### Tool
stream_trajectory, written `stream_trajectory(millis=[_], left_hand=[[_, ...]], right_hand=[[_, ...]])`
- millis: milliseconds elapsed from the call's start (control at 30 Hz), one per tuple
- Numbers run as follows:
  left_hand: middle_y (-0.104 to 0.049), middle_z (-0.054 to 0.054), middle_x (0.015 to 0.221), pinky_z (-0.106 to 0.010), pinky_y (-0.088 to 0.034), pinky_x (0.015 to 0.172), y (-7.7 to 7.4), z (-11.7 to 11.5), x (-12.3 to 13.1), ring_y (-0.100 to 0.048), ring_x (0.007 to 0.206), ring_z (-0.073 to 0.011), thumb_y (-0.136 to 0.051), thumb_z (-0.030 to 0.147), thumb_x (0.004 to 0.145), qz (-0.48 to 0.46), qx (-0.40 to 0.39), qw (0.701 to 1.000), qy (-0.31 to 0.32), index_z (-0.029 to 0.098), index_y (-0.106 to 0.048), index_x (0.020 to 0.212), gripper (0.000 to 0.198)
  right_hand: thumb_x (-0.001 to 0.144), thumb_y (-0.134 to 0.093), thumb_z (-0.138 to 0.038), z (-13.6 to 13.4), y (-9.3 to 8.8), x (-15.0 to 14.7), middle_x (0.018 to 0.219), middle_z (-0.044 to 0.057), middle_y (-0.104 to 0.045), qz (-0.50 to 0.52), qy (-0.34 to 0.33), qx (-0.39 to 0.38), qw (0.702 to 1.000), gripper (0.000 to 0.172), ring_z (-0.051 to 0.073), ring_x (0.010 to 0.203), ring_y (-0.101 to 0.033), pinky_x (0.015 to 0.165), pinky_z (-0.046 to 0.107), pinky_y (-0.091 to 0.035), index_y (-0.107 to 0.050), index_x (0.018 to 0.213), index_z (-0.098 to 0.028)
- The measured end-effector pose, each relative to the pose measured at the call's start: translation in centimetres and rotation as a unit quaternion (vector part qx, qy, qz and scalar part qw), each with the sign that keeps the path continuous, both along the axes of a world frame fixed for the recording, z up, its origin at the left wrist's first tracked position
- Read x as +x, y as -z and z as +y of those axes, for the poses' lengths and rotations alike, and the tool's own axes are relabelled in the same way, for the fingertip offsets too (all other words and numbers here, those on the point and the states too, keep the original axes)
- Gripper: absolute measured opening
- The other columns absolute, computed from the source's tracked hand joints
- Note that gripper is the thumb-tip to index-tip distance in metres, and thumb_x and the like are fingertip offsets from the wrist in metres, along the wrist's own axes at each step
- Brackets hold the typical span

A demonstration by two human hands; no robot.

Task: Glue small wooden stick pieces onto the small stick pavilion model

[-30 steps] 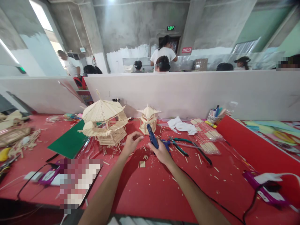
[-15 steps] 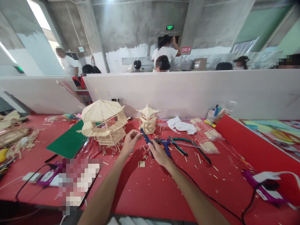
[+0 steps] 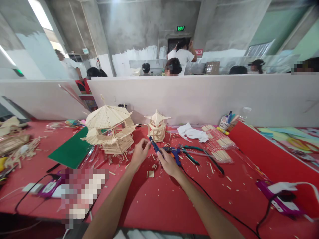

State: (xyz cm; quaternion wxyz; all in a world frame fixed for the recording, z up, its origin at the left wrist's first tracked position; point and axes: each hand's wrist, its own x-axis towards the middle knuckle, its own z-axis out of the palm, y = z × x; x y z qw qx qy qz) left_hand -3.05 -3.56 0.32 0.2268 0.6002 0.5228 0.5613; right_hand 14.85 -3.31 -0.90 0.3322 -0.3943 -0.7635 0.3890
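My right hand (image 3: 167, 161) is closed around a pair of dark blue pliers (image 3: 155, 146), whose jaws point up and to the left. Close to those jaws, my left hand (image 3: 140, 153) is pinched; whatever lies between its fingertips is too small to make out. Just beyond the jaws stands a small pavilion model (image 3: 156, 127) of wooden sticks. Left of my left hand is a larger stick pavilion (image 3: 109, 131) with a wide roof. A short row of cut sticks (image 3: 150, 174) lies on the red table below my hands.
Right of my hands lie a blue glue gun (image 3: 176, 155) with a trailing black cord, green-handled pliers (image 3: 191, 157), a white cloth (image 3: 191, 132) and bagged sticks (image 3: 220, 149). A green board (image 3: 71, 149) is at left. A white partition (image 3: 159, 96) runs behind, people beyond it.
My left fingers have shifted slightly by the jaws, while the right hand keeps its hold on the pliers. Beyond the partition, a standing person has moved to the right.
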Motion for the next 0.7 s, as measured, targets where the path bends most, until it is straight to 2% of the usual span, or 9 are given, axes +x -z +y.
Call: stream_trajectory(millis=[433, 700], left_hand=[[-0.058, 0.001, 0.070, -0.023, -0.042, 0.065, -0.22, -0.12, -0.03, -0.053, 0.064, -0.0117, -0.053, 0.046, 0.091, 0.031, -0.007, 0.999, -0.006, 0.018, -0.053, 0.080, 0.030], [-0.061, 0.000, 0.070, -0.026, -0.039, 0.066, -0.73, -0.67, 0.11, -0.055, 0.065, -0.0137, -0.043, 0.038, 0.096, 0.159, -0.023, 0.986, -0.034, 0.019, -0.054, 0.078, 0.029]], right_hand=[[0.100, -0.033, -0.049, -0.19, -0.24, -0.12, 0.088, 0.007, -0.070, -0.049, 0.035, 0.053, 0.997, 0.037, 0.023, 0.083, -0.066, 0.074, 0.029, -0.042, -0.056, 0.105, -0.020], [0.100, -0.036, -0.050, -0.08, 0.19, -0.07, 0.101, 0.010, -0.072, -0.087, 0.054, 0.067, 0.992, 0.038, 0.026, 0.095, -0.068, 0.080, 0.030, -0.043, -0.058, 0.110, -0.020]])
